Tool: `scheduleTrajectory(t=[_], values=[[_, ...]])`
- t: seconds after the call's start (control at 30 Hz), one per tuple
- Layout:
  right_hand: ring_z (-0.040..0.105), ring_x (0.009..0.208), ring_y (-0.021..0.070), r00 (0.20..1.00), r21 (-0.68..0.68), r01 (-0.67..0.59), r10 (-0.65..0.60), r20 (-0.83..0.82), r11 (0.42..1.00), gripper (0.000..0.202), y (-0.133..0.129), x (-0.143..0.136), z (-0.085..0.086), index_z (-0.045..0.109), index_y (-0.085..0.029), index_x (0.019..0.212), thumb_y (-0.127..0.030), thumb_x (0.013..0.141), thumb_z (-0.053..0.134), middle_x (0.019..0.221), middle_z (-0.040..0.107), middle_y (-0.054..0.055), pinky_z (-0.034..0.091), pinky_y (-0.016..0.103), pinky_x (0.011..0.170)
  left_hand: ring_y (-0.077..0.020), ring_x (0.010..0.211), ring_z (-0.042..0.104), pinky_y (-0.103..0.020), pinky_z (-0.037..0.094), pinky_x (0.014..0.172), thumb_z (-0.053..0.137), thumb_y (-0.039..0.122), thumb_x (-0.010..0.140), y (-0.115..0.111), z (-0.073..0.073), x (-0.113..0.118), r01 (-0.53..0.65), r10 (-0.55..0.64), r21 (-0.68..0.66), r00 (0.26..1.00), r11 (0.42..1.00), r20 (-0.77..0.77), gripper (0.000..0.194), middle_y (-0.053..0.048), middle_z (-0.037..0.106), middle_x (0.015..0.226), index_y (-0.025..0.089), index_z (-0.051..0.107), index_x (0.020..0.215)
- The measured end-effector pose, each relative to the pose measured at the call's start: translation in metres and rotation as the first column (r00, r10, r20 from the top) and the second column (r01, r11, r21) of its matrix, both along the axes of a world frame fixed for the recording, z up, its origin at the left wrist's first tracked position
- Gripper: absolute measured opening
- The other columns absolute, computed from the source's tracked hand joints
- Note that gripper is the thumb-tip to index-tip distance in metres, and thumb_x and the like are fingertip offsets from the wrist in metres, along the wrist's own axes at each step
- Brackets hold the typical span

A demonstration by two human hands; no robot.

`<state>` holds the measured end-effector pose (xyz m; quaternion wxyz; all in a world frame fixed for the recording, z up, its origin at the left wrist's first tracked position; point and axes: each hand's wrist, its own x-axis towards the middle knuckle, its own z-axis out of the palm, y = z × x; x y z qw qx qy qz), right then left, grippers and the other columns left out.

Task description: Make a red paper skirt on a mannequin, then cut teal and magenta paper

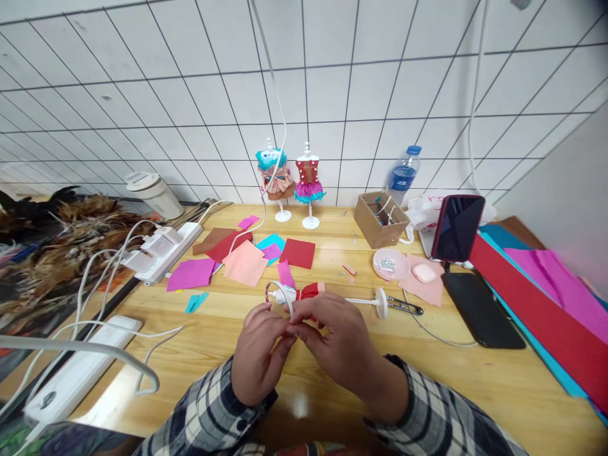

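Observation:
A thin, pale looped strip (287,297) arches up between my hands; its material is unclear. My left hand (260,348) pinches one end with closed fingers. Against it, the thumb and forefinger of my right hand (339,339) pinch the other end. Just beyond my fingers, a small white dress-form stand (381,304) lies on its side, with red fabric (310,291) around its body. My right hand covers part of it. Close to its round base is a black-handled pair of small scissors or snips (405,306).
Coloured fabric pieces (244,263) lie behind my hands. Two dressed mini dress forms (310,180) stand near the wall. A cardboard box (380,221), a pink dish of beads (390,265) and a black phone (483,311) are to the right. Power strips (88,364) and cables lie left.

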<state>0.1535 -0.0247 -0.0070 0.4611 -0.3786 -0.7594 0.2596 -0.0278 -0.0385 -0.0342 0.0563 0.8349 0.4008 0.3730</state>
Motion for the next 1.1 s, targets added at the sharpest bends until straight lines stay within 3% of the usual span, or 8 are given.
scheduleTrajectory(t=[0.07,0.2,0.37,0.63,0.77,0.87,0.97,1.1], values=[[0.062,0.075,0.0145,1.0,-0.021,0.003,-0.003,0.026,1.0,0.006,0.001,0.0,-0.001,0.06,-0.023,0.088,-0.024,0.087,0.066,0.083,0.07,-0.001,0.044,0.026,0.067,-0.0173,0.079,0.061,-0.037,0.045,0.088,0.048,0.011,0.088,-0.001,0.003,0.001,0.0,0.0,-0.02,1.0,1.0,0.002,0.016,-0.003,0.067,0.082,0.02,0.058,0.098],[0.063,0.07,0.0131,0.999,-0.079,0.05,-0.051,-0.007,0.996,0.021,0.001,0.001,-0.003,0.059,-0.023,0.104,-0.03,0.087,0.068,0.09,0.071,0.001,0.045,0.026,0.064,-0.0158,0.073,0.058,-0.028,0.046,0.07,0.05,0.006,0.087,-0.004,0.008,0.003,-0.021,0.023,-0.04,0.999,0.999,0.037,0.017,-0.004,0.066,0.078,0.018,0.057,0.096],[0.063,0.067,0.0132,0.998,-0.079,0.044,-0.041,0.05,0.996,0.014,0.001,0.001,-0.004,0.063,-0.025,0.102,-0.027,0.089,0.064,0.081,0.071,-0.001,0.044,0.026,0.066,-0.0158,0.067,0.056,-0.029,0.043,0.066,0.051,0.007,0.087,-0.005,0.007,0.001,-0.031,0.031,-0.027,0.999,0.999,-0.017,0.016,-0.003,0.065,0.072,0.018,0.057,0.097],[0.064,0.07,0.0121,0.994,-0.258,-0.076,0.093,0.054,0.963,0.013,0.007,0.007,0.001,0.057,-0.023,0.095,-0.017,0.084,0.062,0.084,0.069,-0.002,0.044,0.024,0.063,-0.0162,0.063,0.052,-0.029,0.04,0.061,0.049,0.008,0.087,-0.003,0.005,-0.001,0.028,-0.028,0.004,0.998,1.0,-0.064,0.017,-0.002,0.061,0.068,0.017,0.058,0.099],[0.063,0.072,0.0124,0.995,-0.231,-0.063,0.079,0.059,0.971,0.011,0.007,0.007,-0.001,0.053,-0.022,0.086,-0.018,0.084,0.062,0.087,0.069,-0.002,0.044,0.024,0.062,-0.0162,0.063,0.051,-0.028,0.039,0.059,0.049,0.009,0.088,-0.005,0.006,0.001,-0.019,0.019,-0.015,0.998,1.0,-0.057,0.015,-0.002,0.057,0.065,0.016,0.059,0.097],[0.062,0.069,0.0121,0.999,-0.175,-0.005,0.011,0.03,0.984,0.017,0.006,0.005,-0.004,0.057,-0.023,0.1,-0.024,0.085,0.065,0.093,0.07,0.0,0.047,0.025,0.062,-0.0164,0.065,0.052,-0.028,0.04,0.061,0.048,0.009,0.088,-0.006,0.008,-0.001,-0.066,0.065,-0.043,0.998,0.997,-0.02,0.016,-0.003,0.058,0.068,0.015,0.06,0.097],[0.065,0.076,0.0125,1.0,-0.077,-0.009,0.009,-0.006,0.997,0.024,0.005,0.002,-0.008,0.06,-0.026,0.112,-0.026,0.088,0.064,0.1,0.071,0.001,0.051,0.026,0.072,-0.0161,0.064,0.053,-0.028,0.04,0.06,0.048,0.012,0.089,-0.006,0.01,-0.002,-0.084,0.085,-0.034,0.996,0.996,0.008,0.015,-0.003,0.06,0.068,0.015,0.062,0.095],[0.066,0.091,0.0144,1.0,0.001,-0.01,0.01,-0.017,1.0,0.006,0.004,0.001,-0.01,0.066,-0.024,0.094,-0.022,0.09,0.062,0.098,0.072,0.001,0.05,0.026,0.081,-0.0155,0.06,0.052,-0.027,0.039,0.057,0.05,0.013,0.089,-0.005,0.011,-0.002,-0.123,0.123,0.0,0.992,0.992,0.002,0.015,-0.002,0.059,0.063,0.015,0.065,0.09]])
